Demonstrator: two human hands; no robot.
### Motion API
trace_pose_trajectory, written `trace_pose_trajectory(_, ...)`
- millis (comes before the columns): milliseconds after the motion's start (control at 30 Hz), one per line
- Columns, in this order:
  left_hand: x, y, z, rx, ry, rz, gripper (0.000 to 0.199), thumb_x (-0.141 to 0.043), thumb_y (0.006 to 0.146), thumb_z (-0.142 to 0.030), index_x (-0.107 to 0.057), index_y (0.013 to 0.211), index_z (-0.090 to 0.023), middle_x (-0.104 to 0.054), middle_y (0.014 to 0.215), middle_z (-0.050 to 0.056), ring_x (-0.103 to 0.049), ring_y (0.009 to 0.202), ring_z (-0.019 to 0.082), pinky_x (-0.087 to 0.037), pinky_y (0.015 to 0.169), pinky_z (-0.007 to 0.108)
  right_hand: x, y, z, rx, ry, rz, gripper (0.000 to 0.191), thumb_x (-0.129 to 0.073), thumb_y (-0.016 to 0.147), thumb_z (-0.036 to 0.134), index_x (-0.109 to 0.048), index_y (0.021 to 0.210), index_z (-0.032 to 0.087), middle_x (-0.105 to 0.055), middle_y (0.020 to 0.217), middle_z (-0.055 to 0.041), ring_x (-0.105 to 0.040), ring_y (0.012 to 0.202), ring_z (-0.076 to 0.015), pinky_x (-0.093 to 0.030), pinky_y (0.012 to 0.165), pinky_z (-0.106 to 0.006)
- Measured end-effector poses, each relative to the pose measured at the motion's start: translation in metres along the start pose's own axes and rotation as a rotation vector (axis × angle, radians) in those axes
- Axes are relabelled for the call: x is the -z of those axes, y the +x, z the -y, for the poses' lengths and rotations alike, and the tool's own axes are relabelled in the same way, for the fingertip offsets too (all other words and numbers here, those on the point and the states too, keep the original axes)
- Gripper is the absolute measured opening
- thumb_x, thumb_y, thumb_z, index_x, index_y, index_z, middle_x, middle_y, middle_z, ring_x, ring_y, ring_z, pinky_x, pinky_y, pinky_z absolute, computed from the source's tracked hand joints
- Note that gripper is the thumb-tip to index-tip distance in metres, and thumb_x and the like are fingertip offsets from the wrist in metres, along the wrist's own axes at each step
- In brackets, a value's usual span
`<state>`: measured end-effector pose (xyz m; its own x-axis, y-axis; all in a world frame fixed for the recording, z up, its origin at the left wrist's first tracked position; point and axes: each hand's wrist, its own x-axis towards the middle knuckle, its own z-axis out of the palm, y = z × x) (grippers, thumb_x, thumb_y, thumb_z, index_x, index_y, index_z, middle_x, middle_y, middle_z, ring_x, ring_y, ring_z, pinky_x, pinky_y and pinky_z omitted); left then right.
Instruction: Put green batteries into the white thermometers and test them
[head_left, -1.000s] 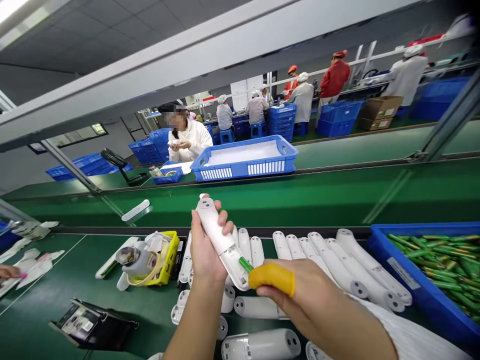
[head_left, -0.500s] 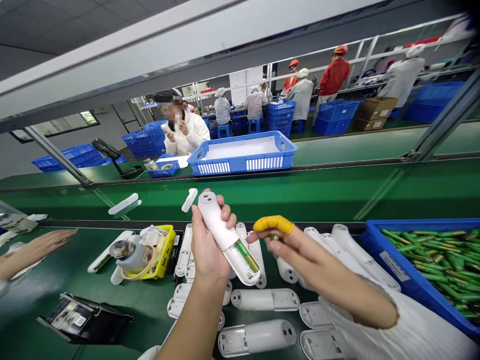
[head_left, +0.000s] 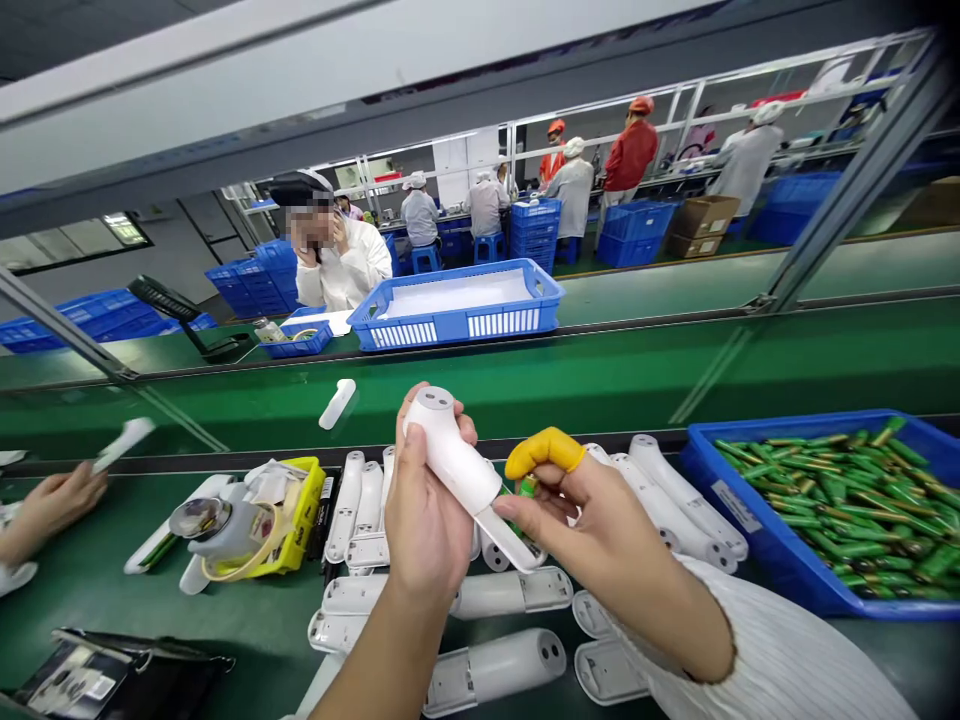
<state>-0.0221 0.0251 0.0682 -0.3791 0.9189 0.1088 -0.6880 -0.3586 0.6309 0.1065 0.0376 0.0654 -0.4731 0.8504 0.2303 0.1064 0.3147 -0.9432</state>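
Note:
My left hand (head_left: pixel 424 520) is wrapped round a white handheld device (head_left: pixel 459 455) with two dark round windows at its upper end. The device tilts, its lower end pointing down to the right; its battery compartment is turned mostly out of sight. Beside that lower end, my right hand (head_left: pixel 592 520), with a yellow finger cot (head_left: pixel 547 452) on the index finger, pinches a green battery (head_left: pixel 528 486). Fingers partly cover the battery. Below and around both hands, several similar white devices (head_left: pixel 517 665) lie on the green bench, some with bare battery compartments.
On the right stands a blue bin (head_left: pixel 757 560) full of green batteries. A yellow basket (head_left: pixel 309 515) with a bottle is at left, near a black case (head_left: pixel 112 675). Another person's hand (head_left: pixel 56 510) holds a white strip. Beyond the green belt (head_left: pixel 600 385) sits a blue crate (head_left: pixel 442 332).
My left hand has turned the device, so its battery compartment faces right. My right hand now has a green battery by the device's lower end. The view has shifted right.

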Motion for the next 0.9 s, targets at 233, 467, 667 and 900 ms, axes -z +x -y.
trace_pose_trajectory(233, 0.003, 0.004, -0.008, -0.088, 0.048, -0.066, 0.025, -0.045, 0.091, -0.034, -0.056, 0.111, -0.024, -0.059, 0.097, 0.003, -0.056, 0.077, 0.010, -0.049, 0.072, 0.019, -0.003, 0.000, -0.003, 0.057, -0.053, -0.009, 0.020, -0.056, 0.086, 0.034, -0.051, 0.100, 0.022, -0.053, 0.072, 0.0024, -0.049, 0.060, -0.0095, -0.039, 0.052, -0.020)
trace_pose_trajectory(467, 0.000, -0.001, -0.005, -0.007, 0.023, -0.067, 0.027, -0.047, 0.091, -0.033, -0.055, 0.114, -0.023, -0.059, 0.097, 0.004, -0.057, 0.077, 0.010, -0.049, 0.068, 0.018, -0.001, 0.000, -0.002, 0.153, -0.196, 0.005, 0.016, -0.059, 0.085, 0.033, -0.056, 0.097, 0.022, -0.054, 0.076, 0.0002, -0.051, 0.065, -0.0118, -0.042, 0.057, -0.024)
trace_pose_trajectory(667, 0.002, 0.003, -0.005, -0.142, -0.014, -0.160, 0.024, -0.050, 0.089, -0.038, -0.059, 0.106, -0.022, -0.060, 0.100, 0.003, -0.058, 0.082, 0.010, -0.048, 0.076, 0.020, -0.005, -0.004, -0.007, 0.438, -0.396, -0.039, 0.036, -0.054, 0.087, 0.020, -0.043, 0.121, 0.026, -0.050, 0.119, -0.0076, -0.053, 0.104, -0.0195, -0.047, 0.083, -0.032)
trace_pose_trajectory(900, 0.001, 0.002, -0.007, -0.085, 0.143, 0.229, 0.046, -0.055, 0.084, -0.047, -0.049, 0.125, -0.026, -0.051, 0.133, 0.006, -0.050, 0.120, 0.022, -0.046, 0.094, 0.030, 0.002, 0.004, -0.011, 0.206, -0.070, -0.211, 0.018, -0.057, 0.086, 0.027, -0.056, 0.103, 0.024, -0.062, 0.103, -0.0038, -0.059, 0.096, -0.0185, -0.048, 0.081, -0.030)
